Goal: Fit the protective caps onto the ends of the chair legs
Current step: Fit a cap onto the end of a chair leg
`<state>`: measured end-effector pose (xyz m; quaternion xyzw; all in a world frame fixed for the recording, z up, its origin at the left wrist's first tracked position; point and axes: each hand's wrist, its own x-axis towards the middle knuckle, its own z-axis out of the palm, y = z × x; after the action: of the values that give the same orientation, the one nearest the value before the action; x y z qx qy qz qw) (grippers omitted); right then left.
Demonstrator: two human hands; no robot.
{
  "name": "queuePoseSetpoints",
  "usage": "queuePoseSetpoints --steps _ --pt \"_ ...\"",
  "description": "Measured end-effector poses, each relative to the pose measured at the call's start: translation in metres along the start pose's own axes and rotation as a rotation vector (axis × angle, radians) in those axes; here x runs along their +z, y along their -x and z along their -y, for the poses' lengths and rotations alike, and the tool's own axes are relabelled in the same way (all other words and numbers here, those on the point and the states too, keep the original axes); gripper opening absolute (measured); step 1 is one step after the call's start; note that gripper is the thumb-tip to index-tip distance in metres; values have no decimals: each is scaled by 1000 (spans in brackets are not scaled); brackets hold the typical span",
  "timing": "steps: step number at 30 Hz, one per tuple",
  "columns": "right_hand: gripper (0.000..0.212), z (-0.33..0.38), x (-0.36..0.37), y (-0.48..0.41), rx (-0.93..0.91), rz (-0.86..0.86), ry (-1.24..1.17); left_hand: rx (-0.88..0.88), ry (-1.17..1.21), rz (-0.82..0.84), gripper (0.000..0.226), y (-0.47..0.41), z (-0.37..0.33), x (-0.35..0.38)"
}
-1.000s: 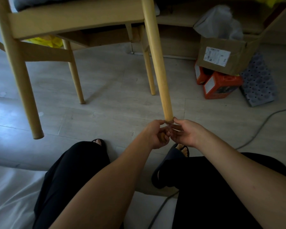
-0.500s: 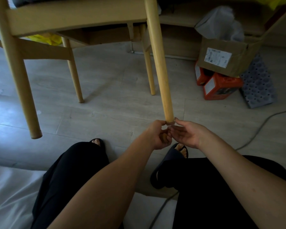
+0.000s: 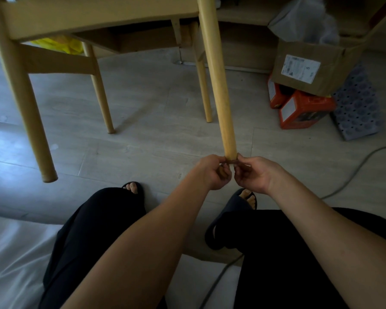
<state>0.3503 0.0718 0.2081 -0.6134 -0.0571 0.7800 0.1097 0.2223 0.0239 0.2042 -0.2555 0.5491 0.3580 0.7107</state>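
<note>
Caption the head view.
Left hand and right hand pinch a brown cap at the end of the chair leg.

Floor (image 3: 143, 121): pale grey wood-look planks, seams visible; cool bluish sheen along the left side, dimmer to the right. Back edge: low light-wood furniture base (image 3: 243, 47). Far right: open cardboard box (image 3: 321, 52) with white shipping label (image 3: 300, 69), translucent plastic bag (image 3: 305, 21) bulging out of the top. Box sits on two orange cartons (image 3: 305, 110). Grey dimpled sheet (image 3: 359, 108) leans just beside them. Grey cable (image 3: 354, 172) curves over the floor at right. Yellow bag (image 3: 60, 44) at far left. White bedding (image 3: 9, 253) in lower left corner.
</note>
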Motion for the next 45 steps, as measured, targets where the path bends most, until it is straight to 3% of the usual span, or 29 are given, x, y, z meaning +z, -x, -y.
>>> queuePoseSetpoints --steps 8,17,22,31,37,42,45 --pt "20 10 5 5 37 -24 21 44 -263 -12 21 2 -14 -4" --pt "22 21 10 0 130 -68 36 36 -395 -37 30 15 -21 -2" --pt "21 22 17 -5 58 -191 208 171 -604 -162 34 15 -22 4" --pt "18 25 29 -8 16 -304 432 217 -812 -239 37 13 -29 8" --pt "16 24 33 -10 -125 -358 613 353 -930 -318 16 6 -29 12" --pt "24 20 32 -14 -320 -374 752 530 -1122 -407 22 8 -25 10" --pt "18 14 31 -19 -497 -384 887 515 -1019 -388 8 5 -30 10"
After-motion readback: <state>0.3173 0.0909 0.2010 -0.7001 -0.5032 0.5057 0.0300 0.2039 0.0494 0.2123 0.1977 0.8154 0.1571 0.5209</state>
